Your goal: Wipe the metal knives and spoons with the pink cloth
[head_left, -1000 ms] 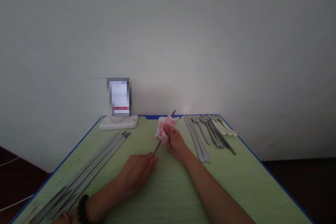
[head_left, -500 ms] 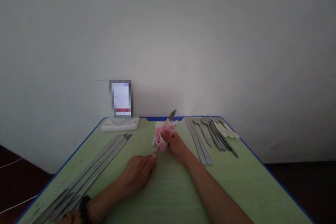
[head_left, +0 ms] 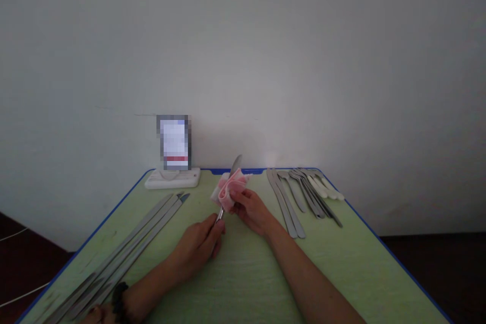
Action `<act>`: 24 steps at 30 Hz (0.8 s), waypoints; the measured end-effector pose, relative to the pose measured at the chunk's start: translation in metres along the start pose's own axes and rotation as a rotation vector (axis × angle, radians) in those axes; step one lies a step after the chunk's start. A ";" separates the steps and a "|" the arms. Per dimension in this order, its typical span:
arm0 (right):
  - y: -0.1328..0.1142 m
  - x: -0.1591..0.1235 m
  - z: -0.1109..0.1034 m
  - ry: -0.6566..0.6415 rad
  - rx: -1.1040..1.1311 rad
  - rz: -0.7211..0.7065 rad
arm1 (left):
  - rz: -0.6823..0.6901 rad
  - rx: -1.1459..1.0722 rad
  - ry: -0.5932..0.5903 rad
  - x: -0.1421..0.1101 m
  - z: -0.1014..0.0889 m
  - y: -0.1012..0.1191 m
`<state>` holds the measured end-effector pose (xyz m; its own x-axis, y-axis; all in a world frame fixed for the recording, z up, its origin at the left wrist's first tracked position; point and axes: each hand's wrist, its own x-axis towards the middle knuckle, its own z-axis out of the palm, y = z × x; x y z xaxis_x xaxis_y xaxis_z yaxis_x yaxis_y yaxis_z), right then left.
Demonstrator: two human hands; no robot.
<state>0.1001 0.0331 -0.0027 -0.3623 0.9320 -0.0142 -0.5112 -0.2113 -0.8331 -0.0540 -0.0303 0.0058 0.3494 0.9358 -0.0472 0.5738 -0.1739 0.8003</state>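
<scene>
we list, largest first: one wall (head_left: 243,61), plain and grey, behind everything.
one table (head_left: 243,273), green, blue-edged, its far edge close to the wall.
one floor (head_left: 413,263), dark, seen at both sides of the table.
knives (head_left: 144,221), metal, laid in slanting rows along the left side; we see their lower ends partly behind the left forearm.
left hand (head_left: 201,243), its fingers wrapped firmly about a handle.
right hand (head_left: 250,208), apart from the left but near it, thumb and fingers pinching folded fabric.
one bunch (head_left: 311,197) of metal cutlery, overlapping, at the far right; we cannot count the pieces.
one phone (head_left: 175,142), upright, lit, its screen blurred.
two knives (head_left: 281,206), side by side, left of the bunch.
one base (head_left: 172,178), white, below the phone.
one cloth (head_left: 230,188), pink and white, folded around the held knife (head_left: 236,163), over the far middle of the table; we note the blade tip beyond the cloth, tilted up and to the right.
one spoon (head_left: 295,196), between the two knives and the bunch.
one bracelet (head_left: 120,301), dark, on the left wrist.
</scene>
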 end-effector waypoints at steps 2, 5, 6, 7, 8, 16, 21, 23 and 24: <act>0.001 -0.001 0.001 -0.014 -0.029 0.007 | 0.009 0.047 -0.033 0.000 0.000 0.001; 0.003 0.000 0.001 -0.016 -0.013 0.004 | 0.020 0.097 -0.058 -0.001 -0.001 0.002; 0.003 0.001 0.001 -0.004 0.009 -0.002 | 0.022 0.113 -0.062 -0.001 -0.001 0.003; 0.003 0.002 0.001 0.022 0.036 -0.016 | 0.025 0.138 -0.064 -0.002 -0.001 0.003; 0.002 0.002 0.001 0.061 0.068 -0.037 | 0.029 0.175 -0.064 -0.002 -0.001 0.004; -0.006 0.009 -0.002 0.383 0.295 -0.244 | 0.109 0.374 -0.099 -0.004 0.000 0.005; -0.002 0.007 0.000 0.326 0.128 -0.223 | 0.091 0.142 -0.095 -0.001 -0.004 -0.001; 0.000 0.003 0.005 0.227 -0.046 -0.164 | 0.065 0.028 -0.039 0.000 -0.004 -0.003; 0.002 0.001 0.008 0.173 -0.138 -0.141 | 0.052 -0.019 -0.011 0.001 -0.004 -0.003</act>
<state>0.0925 0.0313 0.0002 -0.1506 0.9883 0.0228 -0.4319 -0.0451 -0.9008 -0.0586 -0.0275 0.0055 0.3863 0.9223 -0.0114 0.5407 -0.2164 0.8129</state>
